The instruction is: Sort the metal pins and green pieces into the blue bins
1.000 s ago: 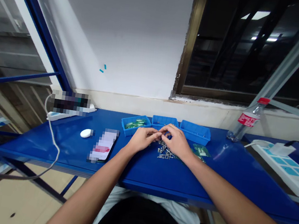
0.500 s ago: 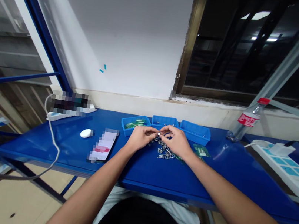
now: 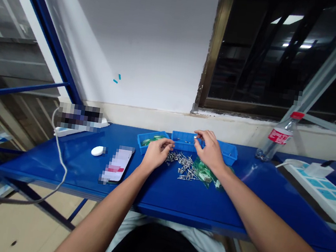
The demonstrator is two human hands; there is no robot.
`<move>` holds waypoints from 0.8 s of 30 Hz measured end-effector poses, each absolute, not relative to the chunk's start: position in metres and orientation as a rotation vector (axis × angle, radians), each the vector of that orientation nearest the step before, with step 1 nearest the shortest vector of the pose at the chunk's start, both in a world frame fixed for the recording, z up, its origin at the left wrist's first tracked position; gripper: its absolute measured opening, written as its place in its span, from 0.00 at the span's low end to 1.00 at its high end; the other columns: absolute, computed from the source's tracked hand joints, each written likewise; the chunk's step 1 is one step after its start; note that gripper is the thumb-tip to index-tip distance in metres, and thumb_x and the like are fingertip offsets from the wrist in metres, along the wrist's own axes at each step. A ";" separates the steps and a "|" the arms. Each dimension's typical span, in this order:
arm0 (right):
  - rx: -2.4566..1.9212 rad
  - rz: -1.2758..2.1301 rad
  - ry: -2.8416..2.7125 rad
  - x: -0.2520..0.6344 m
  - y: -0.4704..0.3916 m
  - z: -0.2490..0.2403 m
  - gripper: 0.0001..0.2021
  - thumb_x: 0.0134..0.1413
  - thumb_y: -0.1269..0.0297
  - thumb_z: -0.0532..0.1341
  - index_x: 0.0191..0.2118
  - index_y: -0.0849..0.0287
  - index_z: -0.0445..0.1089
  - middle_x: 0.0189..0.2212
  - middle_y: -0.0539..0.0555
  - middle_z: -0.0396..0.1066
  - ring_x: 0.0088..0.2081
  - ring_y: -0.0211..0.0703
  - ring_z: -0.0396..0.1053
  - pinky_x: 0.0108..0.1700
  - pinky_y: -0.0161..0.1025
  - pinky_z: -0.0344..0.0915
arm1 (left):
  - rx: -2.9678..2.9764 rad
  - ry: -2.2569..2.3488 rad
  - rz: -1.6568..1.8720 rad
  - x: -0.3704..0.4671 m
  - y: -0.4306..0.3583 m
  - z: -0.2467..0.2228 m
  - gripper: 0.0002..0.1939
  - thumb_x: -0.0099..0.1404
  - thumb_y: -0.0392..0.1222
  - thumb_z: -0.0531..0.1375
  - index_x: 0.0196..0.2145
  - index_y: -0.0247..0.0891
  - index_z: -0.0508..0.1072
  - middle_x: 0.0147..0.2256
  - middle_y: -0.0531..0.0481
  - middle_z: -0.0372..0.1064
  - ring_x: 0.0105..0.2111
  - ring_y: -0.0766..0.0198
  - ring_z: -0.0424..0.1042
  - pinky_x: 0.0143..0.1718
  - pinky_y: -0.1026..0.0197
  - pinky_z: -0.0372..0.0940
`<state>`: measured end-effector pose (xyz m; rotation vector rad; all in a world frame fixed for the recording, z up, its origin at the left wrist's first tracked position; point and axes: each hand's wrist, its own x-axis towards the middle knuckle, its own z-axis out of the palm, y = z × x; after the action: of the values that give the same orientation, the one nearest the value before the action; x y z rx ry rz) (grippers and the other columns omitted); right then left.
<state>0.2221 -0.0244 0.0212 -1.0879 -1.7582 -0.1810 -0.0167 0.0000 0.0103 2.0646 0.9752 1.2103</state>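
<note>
My left hand point(image 3: 158, 153) is above the left side of a pile of small silver fasteners point(image 3: 187, 167) with thin shanks. Its thumb and fingers are pinched together, and I cannot make out what is in them. Between the thumb and fingertips of my right hand point(image 3: 211, 150) is a small whitish round piece point(image 3: 195, 137), held over the front of the middle blue bin point(image 3: 180, 146). Green plastic packets point(image 3: 204, 174) lie under my right wrist, partly hidden by it.
A left blue bin point(image 3: 142, 139) holds green packets; a right blue bin point(image 3: 230, 151) is partly covered by my hand. On the blue table are a phone point(image 3: 118, 164), a white oval object point(image 3: 97, 151), a plastic bottle point(image 3: 276, 140) and a power strip point(image 3: 323, 187).
My hands have come apart. The right one has moved up and right toward the middle bin with the small piece; the left has drawn slightly left. More of the pile and packets shows.
</note>
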 end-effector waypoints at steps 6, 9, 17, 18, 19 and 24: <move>-1.148 -0.290 -1.739 0.243 -0.010 0.016 0.08 0.61 0.71 0.58 0.43 0.57 0.72 0.39 0.58 0.73 0.46 0.54 0.67 0.50 0.50 0.65 | 2.066 1.028 1.239 -0.018 0.002 0.009 0.10 0.70 0.40 0.58 0.45 0.38 0.77 0.41 0.47 0.80 0.38 0.59 0.81 0.41 0.59 0.75; -1.167 -0.289 -1.733 0.245 -0.007 0.013 0.08 0.61 0.71 0.58 0.43 0.56 0.73 0.38 0.58 0.73 0.46 0.55 0.67 0.50 0.50 0.65 | 2.077 1.019 1.229 -0.018 0.001 0.010 0.10 0.70 0.40 0.58 0.45 0.38 0.77 0.41 0.47 0.80 0.38 0.59 0.81 0.41 0.59 0.75; -1.213 -0.262 -1.833 0.244 -0.007 0.007 0.10 0.63 0.67 0.59 0.43 0.55 0.78 0.42 0.59 0.74 0.49 0.56 0.67 0.53 0.53 0.66 | 2.050 1.014 1.259 -0.018 0.003 0.008 0.11 0.70 0.40 0.57 0.45 0.38 0.77 0.42 0.46 0.80 0.38 0.60 0.81 0.41 0.59 0.75; -1.194 -0.228 -1.887 0.242 -0.010 0.007 0.10 0.64 0.68 0.59 0.44 0.55 0.78 0.42 0.58 0.75 0.48 0.55 0.68 0.53 0.53 0.67 | 2.051 1.019 1.259 -0.019 0.003 0.007 0.11 0.70 0.40 0.57 0.46 0.38 0.77 0.42 0.46 0.80 0.38 0.60 0.81 0.41 0.59 0.75; -1.166 -0.188 -1.955 0.238 -0.013 0.007 0.11 0.64 0.68 0.59 0.45 0.54 0.78 0.42 0.57 0.76 0.48 0.54 0.68 0.52 0.53 0.67 | 2.055 1.022 1.258 -0.019 0.004 0.007 0.11 0.70 0.40 0.57 0.46 0.38 0.77 0.42 0.46 0.80 0.38 0.60 0.81 0.41 0.59 0.74; -0.990 -0.047 -2.271 0.204 -0.033 0.006 0.11 0.64 0.68 0.61 0.49 0.52 0.77 0.43 0.56 0.76 0.48 0.52 0.69 0.54 0.52 0.66 | 2.077 1.027 1.268 -0.019 0.003 0.009 0.11 0.71 0.40 0.57 0.46 0.38 0.77 0.42 0.47 0.80 0.39 0.60 0.81 0.43 0.59 0.74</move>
<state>0.2041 -0.0334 0.0062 -0.9896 -2.2706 -0.0473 -0.0190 0.0032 0.0086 2.0770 1.0271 1.2682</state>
